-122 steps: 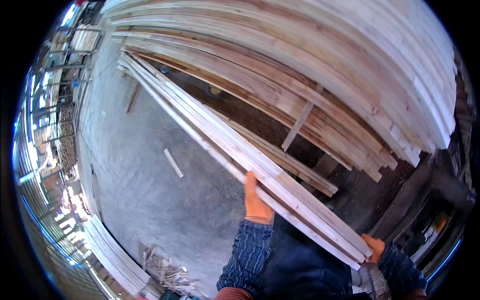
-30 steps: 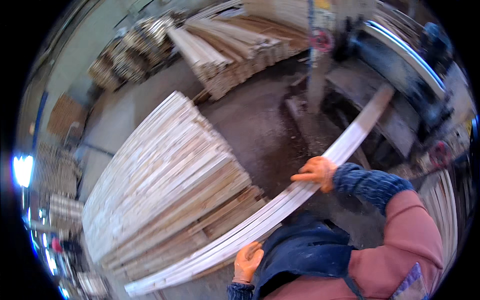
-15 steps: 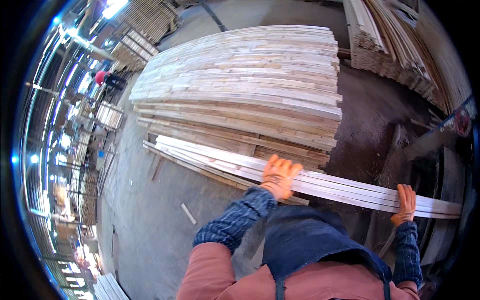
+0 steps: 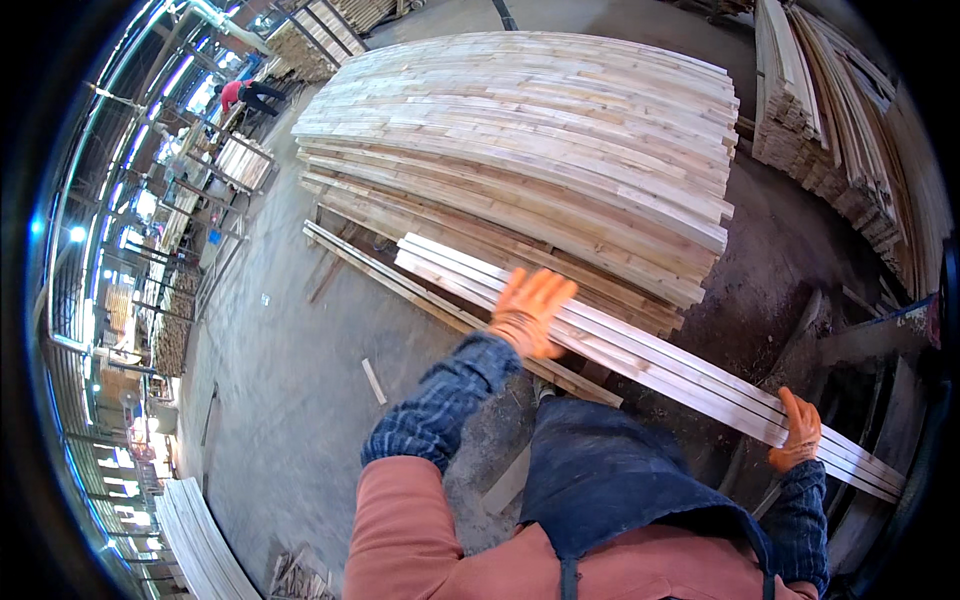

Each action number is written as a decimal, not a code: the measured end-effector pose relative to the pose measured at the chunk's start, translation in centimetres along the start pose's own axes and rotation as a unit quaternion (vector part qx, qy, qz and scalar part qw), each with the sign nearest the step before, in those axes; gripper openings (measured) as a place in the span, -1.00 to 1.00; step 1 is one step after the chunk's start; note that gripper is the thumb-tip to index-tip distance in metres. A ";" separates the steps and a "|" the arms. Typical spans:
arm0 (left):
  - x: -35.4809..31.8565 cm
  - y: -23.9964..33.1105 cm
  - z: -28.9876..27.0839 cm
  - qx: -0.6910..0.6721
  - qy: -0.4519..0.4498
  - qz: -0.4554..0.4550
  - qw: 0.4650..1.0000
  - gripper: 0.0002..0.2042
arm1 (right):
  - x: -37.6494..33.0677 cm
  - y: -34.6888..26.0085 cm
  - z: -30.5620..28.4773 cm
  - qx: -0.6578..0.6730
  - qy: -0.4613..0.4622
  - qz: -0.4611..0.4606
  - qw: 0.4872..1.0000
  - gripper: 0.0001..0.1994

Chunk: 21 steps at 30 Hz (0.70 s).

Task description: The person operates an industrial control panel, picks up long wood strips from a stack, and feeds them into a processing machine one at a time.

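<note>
Several long pale wooden strips, side by side in a bundle, slant across in front of me. My left hand, in an orange glove, lies over the middle of the bundle, fingers reaching across to its far edge. Toward the right end, my right hand, also gloved in orange, has its fingers curled around the same strips. Just beyond the bundle lies a broad stack of wooden boards, pale on top and browner along the near side. Whether the strips touch that stack, I cannot tell.
A low wooden rail runs below the bundle's left part. Another lumber stack stands at the far right, a machine part nearer. A loose wood piece lies on the floor. A person in red bends over far left.
The bundle has shifted to the right and tilted more steeply, its left end now farther from the low rail. Both hands have stayed on it. My view has shifted slightly.
</note>
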<state>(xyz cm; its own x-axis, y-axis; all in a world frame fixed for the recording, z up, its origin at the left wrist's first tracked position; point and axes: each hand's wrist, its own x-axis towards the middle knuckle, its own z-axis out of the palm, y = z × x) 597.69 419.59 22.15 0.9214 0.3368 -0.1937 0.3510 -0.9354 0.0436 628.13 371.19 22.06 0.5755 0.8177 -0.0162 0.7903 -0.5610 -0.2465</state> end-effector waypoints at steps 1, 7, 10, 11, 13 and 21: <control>-0.7 -2.1 0.7 0.012 0.036 -0.014 0.999 0.13 | -0.4 0.1 -0.6 -0.013 -0.014 0.019 1.000 0.00; 0.6 2.6 -0.7 -0.002 -0.024 -0.028 0.999 0.01 | -0.2 -1.4 -0.8 -0.008 -0.028 0.042 0.999 0.05; 0.9 6.9 -0.4 -0.023 -0.021 0.003 0.999 -0.01 | 1.9 -4.5 1.1 0.045 -0.032 -0.059 0.997 0.03; 0.6 7.9 -0.3 -0.041 -0.019 0.025 0.999 0.00 | 2.9 -6.3 1.3 0.059 -0.048 -0.078 0.994 0.02; 0.3 8.5 -0.3 -0.081 0.001 0.075 0.994 0.01 | 4.3 -9.7 1.1 0.082 -0.079 -0.113 0.987 0.00; -2.5 1.8 -0.3 -0.065 0.012 0.032 0.997 0.02 | 5.3 -12.4 -0.1 0.088 -0.095 -0.111 0.985 -0.04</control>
<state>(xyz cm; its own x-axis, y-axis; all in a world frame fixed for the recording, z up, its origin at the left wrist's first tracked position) 596.06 417.08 23.05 0.9461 0.2799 -0.1628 0.3077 -0.9338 0.1827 621.41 382.46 25.11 0.3289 0.9368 -0.1198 0.8337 -0.3476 -0.4292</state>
